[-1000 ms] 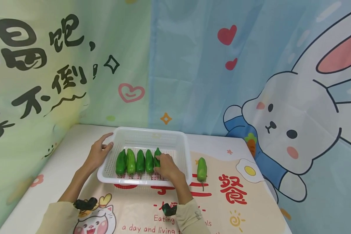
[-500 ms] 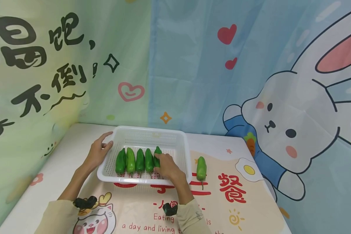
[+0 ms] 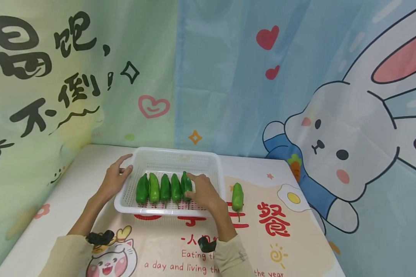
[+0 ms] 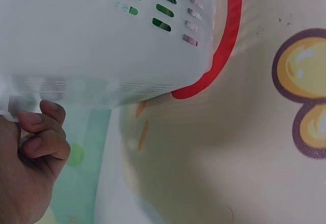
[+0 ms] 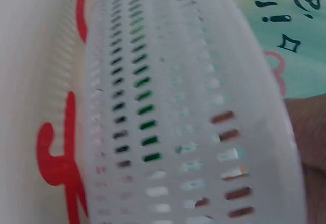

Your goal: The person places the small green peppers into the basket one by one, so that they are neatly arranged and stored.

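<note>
A white plastic basket (image 3: pixel 171 211) holds several green peppers lying side by side in a row. My left hand (image 3: pixel 113 180) grips the basket's left rim; in the left wrist view its curled fingers (image 4: pixel 48 137) sit at the rim's underside. Over the right part of the basket is my right hand (image 3: pixel 204 190), index finger and thumb spread beside the rightmost pepper (image 3: pixel 186 186). Whether the fingertips still touch that pepper is hard to tell. From the right wrist, the basket's slotted wall (image 5: pixel 168 107) hides most of the hand.
One lighter green pepper (image 3: pixel 237 197) lies on the printed tablecloth (image 3: pixel 270 261), just right of the basket. A blue-green curtain (image 3: pixel 208 77) with a cartoon rabbit hangs behind the table and along its left side.
My right hand has loosened from the rightmost pepper and shifted slightly right, its fingers spreading. The pepper now lies straighter in the row. My left hand stays on the rim.
</note>
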The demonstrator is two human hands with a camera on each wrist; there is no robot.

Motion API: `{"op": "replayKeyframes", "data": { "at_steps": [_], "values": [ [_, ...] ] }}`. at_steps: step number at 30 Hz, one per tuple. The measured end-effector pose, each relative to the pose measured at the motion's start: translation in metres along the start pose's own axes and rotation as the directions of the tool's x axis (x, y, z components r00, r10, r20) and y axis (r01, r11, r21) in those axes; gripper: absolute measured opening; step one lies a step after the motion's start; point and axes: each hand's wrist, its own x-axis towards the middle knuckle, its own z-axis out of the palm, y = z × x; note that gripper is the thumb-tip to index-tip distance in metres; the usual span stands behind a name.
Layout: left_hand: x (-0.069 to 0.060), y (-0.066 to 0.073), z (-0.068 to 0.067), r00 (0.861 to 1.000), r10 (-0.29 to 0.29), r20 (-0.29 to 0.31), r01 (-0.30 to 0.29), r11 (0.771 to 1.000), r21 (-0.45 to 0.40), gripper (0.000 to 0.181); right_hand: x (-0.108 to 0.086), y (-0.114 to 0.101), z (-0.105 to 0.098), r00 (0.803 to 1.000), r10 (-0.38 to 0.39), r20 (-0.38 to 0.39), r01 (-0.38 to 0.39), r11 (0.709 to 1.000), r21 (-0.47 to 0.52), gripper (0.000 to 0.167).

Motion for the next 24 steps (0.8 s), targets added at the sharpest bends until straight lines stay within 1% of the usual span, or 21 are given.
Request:
{"op": "replayKeyframes", "data": {
  "at_steps": [4, 6, 12, 16, 20, 24],
  "values": [
    [0.000, 0.001, 0.000, 1.000, -0.002, 0.006, 0.002, 1.000, 0.000, 0.058, -0.004, 0.002, -0.012, 0.998, -0.052, -0.023, 0.053, 0.998, 0.025, 0.071],
    [0.000, 0.000, 0.000, 1.000, 0.002, 0.006, -0.002, 1.000, -0.001, 0.058, -0.007, 0.002, -0.018, 0.996, -0.074, -0.039, 0.075, 0.997, 0.022, 0.071],
    [0.001, -0.003, 0.000, 1.000, 0.016, 0.002, -0.016, 1.000, 0.001, 0.057, -0.013, 0.004, -0.034, 0.992, -0.089, -0.084, 0.091, 0.996, 0.017, 0.066],
    [0.000, -0.002, 0.000, 1.000, 0.011, 0.006, -0.011, 1.000, -0.003, 0.057, -0.019, 0.006, -0.044, 0.992, -0.071, -0.107, 0.072, 0.997, 0.004, 0.065],
    [0.000, -0.001, 0.000, 1.000, 0.008, 0.005, -0.008, 1.000, 0.004, 0.057, -0.025, 0.010, -0.053, 0.992, -0.011, -0.129, 0.010, 1.000, -0.013, 0.066],
    [0.000, -0.001, -0.001, 1.000, 0.010, 0.002, -0.010, 1.000, 0.008, 0.057, -0.032, 0.018, -0.061, 0.988, 0.046, -0.150, -0.046, 0.999, 0.008, 0.065]
  ]
}}
